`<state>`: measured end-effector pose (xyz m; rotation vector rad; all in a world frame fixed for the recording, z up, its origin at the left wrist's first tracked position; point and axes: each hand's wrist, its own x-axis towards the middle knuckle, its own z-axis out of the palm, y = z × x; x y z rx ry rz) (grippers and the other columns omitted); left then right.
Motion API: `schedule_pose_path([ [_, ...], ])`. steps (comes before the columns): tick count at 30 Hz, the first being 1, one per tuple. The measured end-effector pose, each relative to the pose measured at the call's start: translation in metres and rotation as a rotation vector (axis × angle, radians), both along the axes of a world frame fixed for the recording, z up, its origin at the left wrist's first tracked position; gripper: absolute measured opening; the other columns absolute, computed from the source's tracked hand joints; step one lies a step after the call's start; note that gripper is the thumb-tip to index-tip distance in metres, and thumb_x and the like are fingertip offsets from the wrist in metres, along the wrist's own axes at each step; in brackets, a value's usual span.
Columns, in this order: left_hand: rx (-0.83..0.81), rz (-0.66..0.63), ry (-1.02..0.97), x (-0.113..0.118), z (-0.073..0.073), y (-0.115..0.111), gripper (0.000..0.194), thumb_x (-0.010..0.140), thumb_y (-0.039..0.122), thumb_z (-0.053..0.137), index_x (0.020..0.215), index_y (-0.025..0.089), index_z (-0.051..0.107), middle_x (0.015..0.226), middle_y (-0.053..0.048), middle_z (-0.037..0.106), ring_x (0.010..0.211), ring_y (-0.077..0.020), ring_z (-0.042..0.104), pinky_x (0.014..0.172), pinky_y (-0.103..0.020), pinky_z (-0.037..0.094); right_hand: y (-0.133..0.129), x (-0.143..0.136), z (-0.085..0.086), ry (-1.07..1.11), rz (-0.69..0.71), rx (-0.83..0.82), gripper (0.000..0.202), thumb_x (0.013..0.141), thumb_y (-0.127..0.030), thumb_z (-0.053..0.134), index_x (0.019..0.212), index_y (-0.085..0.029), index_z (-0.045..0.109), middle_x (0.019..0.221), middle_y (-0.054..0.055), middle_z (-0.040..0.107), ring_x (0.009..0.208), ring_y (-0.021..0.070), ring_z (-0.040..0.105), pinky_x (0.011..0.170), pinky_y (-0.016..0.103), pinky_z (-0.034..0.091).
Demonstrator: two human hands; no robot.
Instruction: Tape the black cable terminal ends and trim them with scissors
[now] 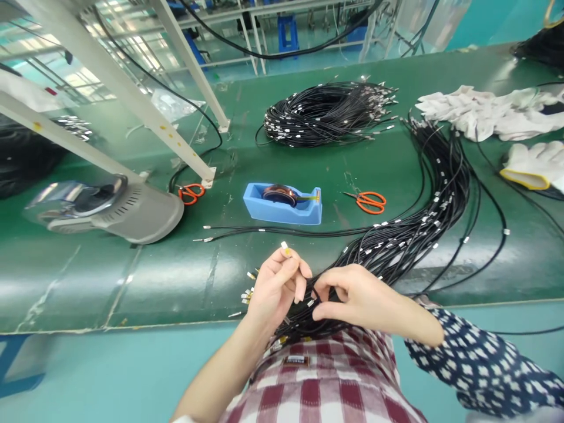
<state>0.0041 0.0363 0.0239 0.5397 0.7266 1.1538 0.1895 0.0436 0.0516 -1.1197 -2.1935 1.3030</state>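
My left hand is closed in a pinch on a cable end, whose white tip with a yellow band sticks up past my fingertips. Close beside it, my right hand has its thumb and fingers curled round a black cable. Beneath both hands a thick bundle of black cables with small white labels runs from the right over the table edge to my lap. More connector ends with white and yellow pieces poke out left of my left hand.
A blue tape dispenser stands ahead on the green table. Orange-handled scissors lie to its right, another orange pair by a grey machine. Behind are a coiled cable bundle, white gloves and frame posts.
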Motion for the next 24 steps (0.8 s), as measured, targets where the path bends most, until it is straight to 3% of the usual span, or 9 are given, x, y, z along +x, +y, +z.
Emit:
schedule_pose_path([
  [5, 0.066, -0.032, 0.026, 0.001, 0.003, 0.002, 0.025, 0.080, 0.030, 0.077, 0.094, 0.015, 0.062, 0.084, -0.007, 0.074, 0.048, -0.0100, 0.063, 0.044, -0.018, 0.046, -0.010, -0.001, -0.015, 0.071, -0.106, -0.148, 0.021, 0.090, -0.034, 0.061, 0.076, -0.019, 0.066, 0.054, -0.006, 0.050, 0.047, 0.0078, 0.041, 0.047, 0.022, 0.030],
  [9, 0.120, -0.011, 0.145, -0.006, 0.006, 0.004, 0.037, 0.073, 0.027, 0.081, 0.106, 0.016, 0.068, 0.093, -0.007, 0.071, 0.054, -0.0110, 0.063, 0.050, -0.022, 0.048, -0.008, 0.004, -0.022, 0.091, -0.125, -0.170, 0.023, 0.090, -0.034, 0.060, 0.074, -0.018, 0.065, 0.052, -0.006, 0.045, 0.048, 0.0085, 0.038, 0.048, 0.023, 0.028],
  [18, 0.109, 0.044, 0.241, -0.010, 0.013, 0.011, 0.020, 0.073, 0.033, 0.081, 0.076, 0.013, 0.075, 0.060, -0.001, 0.063, 0.043, -0.0095, 0.057, 0.043, -0.021, 0.044, -0.013, 0.001, -0.021, 0.101, -0.072, -0.115, 0.022, 0.092, -0.035, 0.061, 0.081, -0.017, 0.068, 0.060, -0.004, 0.057, 0.051, 0.0070, 0.044, 0.051, 0.019, 0.035],
  [21, 0.126, 0.200, 0.324, -0.018, 0.017, 0.011, 0.023, 0.070, 0.034, 0.082, 0.067, 0.013, 0.072, 0.058, -0.001, 0.065, 0.039, -0.0118, 0.058, 0.036, -0.021, 0.043, -0.004, 0.015, -0.014, 0.144, -0.099, -0.071, 0.021, 0.093, -0.035, 0.059, 0.103, -0.020, 0.069, 0.082, 0.000, 0.071, 0.060, 0.0084, 0.054, 0.057, 0.020, 0.042],
  [24, 0.173, 0.451, 0.395, -0.038, 0.024, 0.016, 0.023, 0.064, 0.029, 0.087, 0.064, 0.013, 0.071, 0.058, -0.001, 0.066, 0.038, -0.0104, 0.056, 0.034, -0.020, 0.043, 0.011, 0.046, -0.009, 0.140, -0.326, 0.057, 0.028, 0.094, -0.037, 0.055, 0.116, -0.022, 0.064, 0.099, 0.004, 0.073, 0.067, 0.0109, 0.059, 0.059, 0.023, 0.047],
])
